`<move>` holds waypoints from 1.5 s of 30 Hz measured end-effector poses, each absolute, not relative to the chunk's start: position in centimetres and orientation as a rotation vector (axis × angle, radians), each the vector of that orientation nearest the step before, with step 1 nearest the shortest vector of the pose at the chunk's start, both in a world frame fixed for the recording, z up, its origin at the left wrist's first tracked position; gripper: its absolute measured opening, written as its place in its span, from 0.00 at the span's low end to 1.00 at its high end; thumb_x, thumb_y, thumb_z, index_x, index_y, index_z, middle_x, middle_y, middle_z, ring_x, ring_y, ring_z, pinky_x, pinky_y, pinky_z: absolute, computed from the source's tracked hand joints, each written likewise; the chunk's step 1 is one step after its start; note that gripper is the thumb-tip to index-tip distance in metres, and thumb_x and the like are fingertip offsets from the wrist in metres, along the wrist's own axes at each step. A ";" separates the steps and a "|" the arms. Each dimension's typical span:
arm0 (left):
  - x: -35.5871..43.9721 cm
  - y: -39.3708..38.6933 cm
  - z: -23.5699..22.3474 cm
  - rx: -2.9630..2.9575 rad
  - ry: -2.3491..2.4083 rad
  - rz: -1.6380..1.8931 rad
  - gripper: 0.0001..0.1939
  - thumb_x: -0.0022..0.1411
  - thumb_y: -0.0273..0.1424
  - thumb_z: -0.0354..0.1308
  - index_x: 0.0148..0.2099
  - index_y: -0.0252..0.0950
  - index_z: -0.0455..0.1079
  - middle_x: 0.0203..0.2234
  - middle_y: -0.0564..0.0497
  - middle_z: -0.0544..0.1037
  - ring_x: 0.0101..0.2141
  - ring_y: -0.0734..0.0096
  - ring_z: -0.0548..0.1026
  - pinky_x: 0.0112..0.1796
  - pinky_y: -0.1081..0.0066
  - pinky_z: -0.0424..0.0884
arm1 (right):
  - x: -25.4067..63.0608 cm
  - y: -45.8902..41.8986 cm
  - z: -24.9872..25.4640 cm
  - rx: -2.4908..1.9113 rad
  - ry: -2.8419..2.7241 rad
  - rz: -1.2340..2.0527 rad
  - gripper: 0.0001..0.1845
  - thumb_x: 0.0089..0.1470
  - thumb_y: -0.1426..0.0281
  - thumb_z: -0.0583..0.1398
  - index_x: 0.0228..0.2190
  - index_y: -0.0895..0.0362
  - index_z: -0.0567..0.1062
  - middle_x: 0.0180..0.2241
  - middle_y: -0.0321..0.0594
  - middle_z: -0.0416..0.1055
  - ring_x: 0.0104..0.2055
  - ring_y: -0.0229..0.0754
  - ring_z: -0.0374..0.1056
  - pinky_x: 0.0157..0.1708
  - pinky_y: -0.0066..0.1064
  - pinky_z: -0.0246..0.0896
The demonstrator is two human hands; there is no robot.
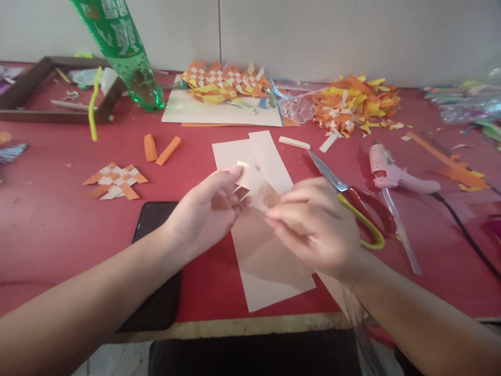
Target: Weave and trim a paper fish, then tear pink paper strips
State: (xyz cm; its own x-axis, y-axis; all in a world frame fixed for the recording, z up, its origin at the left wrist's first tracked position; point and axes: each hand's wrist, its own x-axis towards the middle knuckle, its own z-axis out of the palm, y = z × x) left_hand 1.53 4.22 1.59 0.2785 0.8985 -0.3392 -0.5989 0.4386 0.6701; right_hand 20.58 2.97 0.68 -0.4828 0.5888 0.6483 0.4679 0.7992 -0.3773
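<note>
My left hand [201,211] pinches the upper end of a strip of white paper [253,184] between thumb and fingers. The strip slants down to my right hand [319,224], whose fingers are closed at its other end; they are slightly blurred. Beneath both hands lie white paper sheets [264,274], overlapping at odd angles. Scissors [336,183] with red and yellow handles rest beside my right hand, blades parted. Left of my left hand sits a woven orange-and-white paper fish [116,181]. A black phone [156,292] is partly under my left forearm.
A green bottle [125,57] stands near a dark frame [50,115]. Behind are woven fish [223,81] and a pile of folded orange, yellow paper [356,102]. Folded orange strips [168,150] lie mid-left. A pink glue gun [391,169] with cord [462,224] is on the right.
</note>
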 end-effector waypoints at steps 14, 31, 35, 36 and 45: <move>1.3 3.8 1.7 0.470 0.541 0.716 0.08 0.57 0.37 0.65 0.31 0.39 0.74 0.38 0.49 0.77 0.42 0.61 0.75 0.34 0.71 0.72 | 18.5 2.5 0.0 -0.525 -2.234 0.280 0.06 0.56 0.80 0.62 0.32 0.57 0.77 0.31 0.37 0.78 0.38 0.40 0.70 0.42 0.36 0.72; 1.1 3.8 1.3 0.943 0.969 0.863 0.07 0.60 0.33 0.66 0.37 0.35 0.75 0.22 0.56 0.76 0.24 0.82 0.75 0.29 0.82 0.74 | 21.7 5.2 -0.4 -1.213 -1.456 0.695 0.21 0.53 0.68 0.66 0.49 0.48 0.72 0.49 0.41 0.72 0.45 0.42 0.71 0.39 0.34 0.69; 1.1 3.7 1.3 0.838 0.897 0.859 0.07 0.59 0.33 0.66 0.39 0.37 0.75 0.24 0.57 0.77 0.25 0.83 0.76 0.30 0.83 0.75 | 20.9 4.0 0.6 -1.165 -1.558 1.109 0.06 0.59 0.64 0.61 0.35 0.51 0.78 0.31 0.35 0.76 0.32 0.37 0.72 0.32 0.29 0.68; 1.1 3.7 1.3 0.829 0.903 0.884 0.07 0.59 0.33 0.66 0.39 0.37 0.74 0.24 0.58 0.77 0.25 0.82 0.76 0.29 0.82 0.75 | 20.7 3.8 0.8 -1.148 -1.590 1.172 0.05 0.58 0.65 0.62 0.32 0.52 0.78 0.28 0.34 0.75 0.30 0.36 0.71 0.29 0.28 0.66; 1.5 3.4 1.2 1.104 1.013 0.815 0.11 0.58 0.32 0.67 0.40 0.35 0.71 0.25 0.53 0.81 0.26 0.76 0.79 0.29 0.80 0.75 | 20.4 4.0 0.5 -1.108 -1.513 1.318 0.02 0.55 0.70 0.63 0.30 0.56 0.76 0.28 0.35 0.75 0.30 0.34 0.71 0.30 0.25 0.67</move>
State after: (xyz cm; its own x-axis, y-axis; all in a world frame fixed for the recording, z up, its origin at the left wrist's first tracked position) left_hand 1.50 3.41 1.22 0.3410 0.9095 -0.2378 -0.0374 0.2659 0.9633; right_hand 20.43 3.97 0.45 -0.2723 0.9616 0.0346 0.0978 0.0634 -0.9932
